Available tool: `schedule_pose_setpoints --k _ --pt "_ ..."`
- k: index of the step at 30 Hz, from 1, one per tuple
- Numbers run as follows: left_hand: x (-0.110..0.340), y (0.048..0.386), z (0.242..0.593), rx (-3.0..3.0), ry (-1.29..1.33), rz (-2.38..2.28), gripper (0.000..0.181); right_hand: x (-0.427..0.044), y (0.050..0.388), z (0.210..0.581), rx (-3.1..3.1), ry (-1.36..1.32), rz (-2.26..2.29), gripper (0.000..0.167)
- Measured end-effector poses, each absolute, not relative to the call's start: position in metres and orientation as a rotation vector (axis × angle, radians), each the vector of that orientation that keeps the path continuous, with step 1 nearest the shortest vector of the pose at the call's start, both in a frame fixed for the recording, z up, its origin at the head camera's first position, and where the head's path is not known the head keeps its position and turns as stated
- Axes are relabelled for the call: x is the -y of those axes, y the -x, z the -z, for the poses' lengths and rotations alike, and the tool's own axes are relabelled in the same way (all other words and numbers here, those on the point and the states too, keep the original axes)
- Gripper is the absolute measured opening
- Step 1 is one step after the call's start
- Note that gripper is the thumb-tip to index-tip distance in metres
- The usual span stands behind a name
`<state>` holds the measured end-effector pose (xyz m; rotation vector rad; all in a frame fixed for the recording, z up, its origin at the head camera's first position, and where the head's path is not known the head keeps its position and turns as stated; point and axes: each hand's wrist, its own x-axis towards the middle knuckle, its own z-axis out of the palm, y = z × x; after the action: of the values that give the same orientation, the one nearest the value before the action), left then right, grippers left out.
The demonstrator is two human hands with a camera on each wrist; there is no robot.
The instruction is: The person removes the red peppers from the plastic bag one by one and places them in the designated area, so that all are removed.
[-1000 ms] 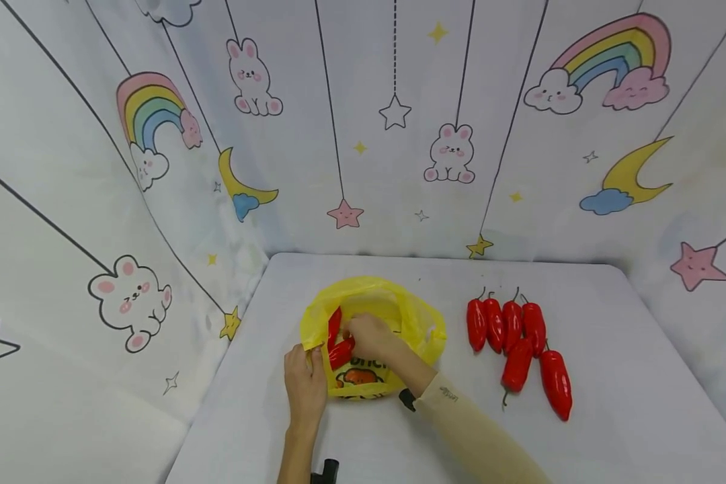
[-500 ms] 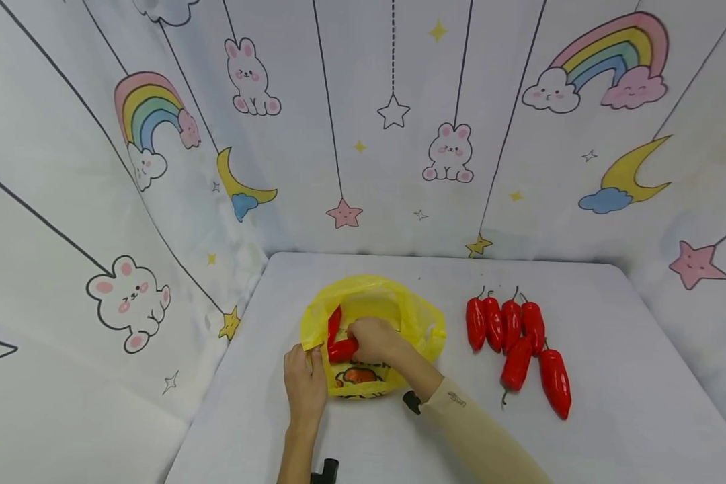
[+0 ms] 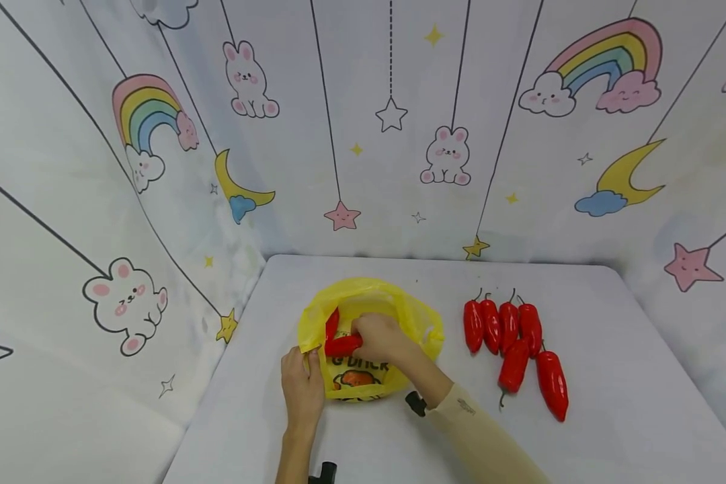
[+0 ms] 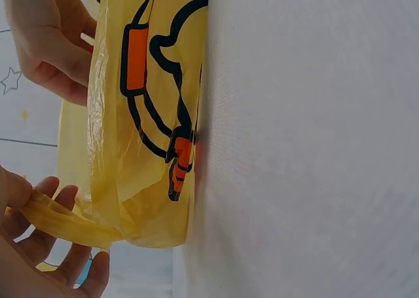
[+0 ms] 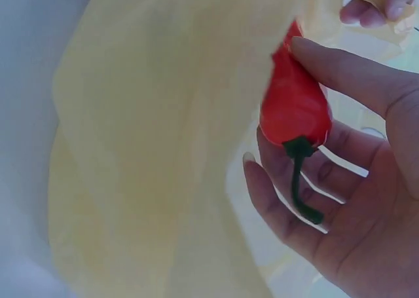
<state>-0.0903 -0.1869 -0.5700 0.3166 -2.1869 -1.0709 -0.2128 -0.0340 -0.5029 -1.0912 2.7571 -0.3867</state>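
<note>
A yellow plastic bag point(image 3: 369, 286) printed with an orange duck stands with its mouth spread wide on the white table. My left hand point(image 3: 303, 383) pinches the bag's near-left edge; in the left wrist view a yellow strip point(image 4: 59, 223) of the bag lies between thumb and fingers. Inside the mouth, my right hand point(image 3: 382, 338) holds a red chili pepper point(image 5: 294, 105) between thumb and fingers, its green stem pointing down in the right wrist view. Behind it in the bag shows another red pepper point(image 3: 332, 323). Its lower part is hidden.
On the right of the table lie several red chili peppers, four side by side at the back; one pepper point(image 3: 514, 366) sits in front of them and another pepper point(image 3: 552, 385) at the right. Behind the table point(image 3: 605, 336) hangs a patterned cloth point(image 3: 375, 175).
My right hand has shifted slightly right inside the bag, and the pepper it holds has turned from slanted to nearly level. The left hand keeps its place at the bag's edge.
</note>
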Motion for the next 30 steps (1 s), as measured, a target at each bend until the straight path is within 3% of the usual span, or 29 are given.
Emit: schedule_pose_setpoints --k 18,30 --pt "0.188 0.091 0.571 2.180 -0.312 1.056 0.011 0.014 0.192 0.481 -2.842 0.926 0.472 0.036" --pt "0.187 0.091 0.570 2.193 -0.323 1.058 0.013 0.002 0.175 0.469 -2.865 0.794 0.708 0.031"
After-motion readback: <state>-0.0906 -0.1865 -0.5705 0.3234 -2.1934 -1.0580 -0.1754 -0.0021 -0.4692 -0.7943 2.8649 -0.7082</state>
